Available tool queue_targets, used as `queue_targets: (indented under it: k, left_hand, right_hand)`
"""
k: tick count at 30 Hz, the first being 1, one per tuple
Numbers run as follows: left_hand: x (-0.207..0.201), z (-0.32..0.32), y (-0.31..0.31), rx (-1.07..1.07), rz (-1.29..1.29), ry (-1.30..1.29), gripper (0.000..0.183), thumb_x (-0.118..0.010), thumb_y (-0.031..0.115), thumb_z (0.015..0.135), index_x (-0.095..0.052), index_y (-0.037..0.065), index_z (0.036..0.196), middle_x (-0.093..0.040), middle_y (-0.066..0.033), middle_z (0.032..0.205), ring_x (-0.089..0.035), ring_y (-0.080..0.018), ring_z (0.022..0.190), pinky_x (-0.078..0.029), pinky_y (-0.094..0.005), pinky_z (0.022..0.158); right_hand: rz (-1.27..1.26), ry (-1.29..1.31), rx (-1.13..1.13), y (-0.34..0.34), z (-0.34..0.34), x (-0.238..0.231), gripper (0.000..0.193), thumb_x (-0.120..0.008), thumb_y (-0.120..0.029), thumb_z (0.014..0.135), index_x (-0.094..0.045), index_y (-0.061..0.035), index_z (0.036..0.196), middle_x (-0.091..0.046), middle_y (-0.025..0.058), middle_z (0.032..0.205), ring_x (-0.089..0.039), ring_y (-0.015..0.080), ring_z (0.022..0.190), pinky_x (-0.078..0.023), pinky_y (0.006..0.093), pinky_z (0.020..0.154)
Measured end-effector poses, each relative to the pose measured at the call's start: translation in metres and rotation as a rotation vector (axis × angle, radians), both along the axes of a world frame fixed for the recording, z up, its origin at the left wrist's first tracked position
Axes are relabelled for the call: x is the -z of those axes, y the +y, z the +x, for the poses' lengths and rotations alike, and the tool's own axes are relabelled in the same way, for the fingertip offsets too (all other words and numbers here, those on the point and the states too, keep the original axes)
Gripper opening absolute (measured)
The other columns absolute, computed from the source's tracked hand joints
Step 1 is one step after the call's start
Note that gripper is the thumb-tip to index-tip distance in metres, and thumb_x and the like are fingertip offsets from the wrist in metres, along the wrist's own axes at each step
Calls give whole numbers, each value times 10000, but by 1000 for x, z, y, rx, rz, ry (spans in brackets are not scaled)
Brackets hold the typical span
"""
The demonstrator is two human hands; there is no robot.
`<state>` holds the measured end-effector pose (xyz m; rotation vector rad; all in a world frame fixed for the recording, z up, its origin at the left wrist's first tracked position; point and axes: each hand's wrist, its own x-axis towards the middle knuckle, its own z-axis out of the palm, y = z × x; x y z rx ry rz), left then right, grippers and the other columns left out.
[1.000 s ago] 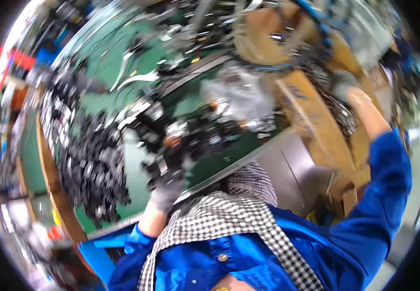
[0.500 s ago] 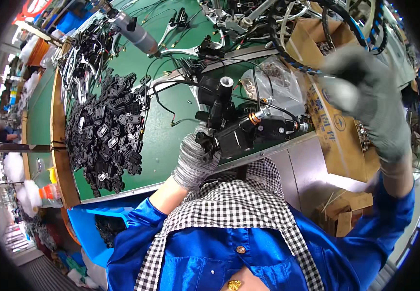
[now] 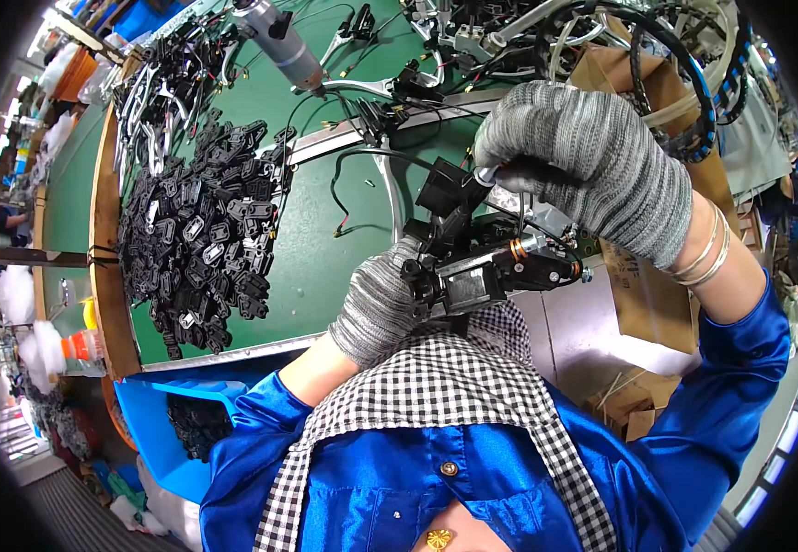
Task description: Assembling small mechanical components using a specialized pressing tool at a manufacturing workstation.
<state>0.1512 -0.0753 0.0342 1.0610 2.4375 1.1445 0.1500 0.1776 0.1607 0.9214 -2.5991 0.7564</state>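
Note:
My left hand [image 3: 382, 296], in a grey knitted glove, is closed round the near end of a black brake lever assembly [image 3: 473, 285]. This assembly has boxy black parts, copper-coloured rings on a metal fitting, and a thin black cable. A silver lever [image 3: 387, 189] runs up beside it and seems to belong to it. Over the assembly's upper end, my gloved right hand [image 3: 592, 156] has its fingers closed in a pinch. A small silver piece [image 3: 485, 175] shows at its fingertips; the glove hides most of what it holds.
A heap of small black parts [image 3: 201, 239] covers the bench's left side. Behind it lie silver levers [image 3: 164, 110]. A powered screwdriver [image 3: 284, 51] hangs over the bench. Cardboard box [image 3: 652, 304] and black hose loops [image 3: 693, 64] stand right; a blue bin [image 3: 155, 423] sits lower left.
My right hand has come in from the right to the assembly's upper end, its fingers now closed there. The assembly has tilted to the right in my left hand.

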Motion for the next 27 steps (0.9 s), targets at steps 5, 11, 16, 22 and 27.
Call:
queue_targets:
  k: [5, 11, 16, 22, 27]
  left_hand:
    - [-3, 1, 7, -20, -7, -84, 246, -671, 102, 794, -596, 42, 1021, -652, -198, 808, -644, -385, 745, -523, -427, 627]
    - [4, 2, 7, 19, -60, -93, 256, -675, 126, 808, -595, 53, 1040, -653, -192, 788, -646, -385, 742, -522, -430, 627]
    - [8, 2, 7, 23, 4, -131, 308, -708, 162, 799, -589, 55, 1062, -658, -185, 786, -651, -377, 738, -519, -422, 623]
    - [-6, 3, 9, 60, -66, -13, 413, -752, 192, 763, -566, 52, 1105, -661, -183, 792, -653, -371, 740, -522, -421, 627]
    - [3, -2, 11, 64, -33, -26, 413, -758, 188, 754, -568, 50, 1093, -662, -178, 796, -656, -361, 741, -530, -419, 636]
  right_hand:
    - [-62, 9, -31, 4, 4, 4, 247, -730, -99, 768, -675, -130, 1006, -654, 71, 979, -652, 248, 896, -534, 334, 799]
    - [36, -44, 22, 10, 8, 0, 236, -725, -172, 788, -676, -117, 1012, -651, 88, 930, -645, 261, 880, -528, 344, 792]
    - [49, -82, 114, 3, 9, 6, 279, -657, -291, 844, -655, -14, 878, -631, 145, 830, -635, 317, 788, -518, 388, 706]
    - [326, -253, 289, 2, 11, 3, 179, -640, -213, 850, -641, -89, 980, -605, 103, 823, -616, 296, 734, -508, 384, 644]
    - [146, 62, 151, 7, 17, 6, 202, -589, -241, 913, -642, -64, 993, -604, 119, 797, -615, 296, 722, -487, 390, 639]
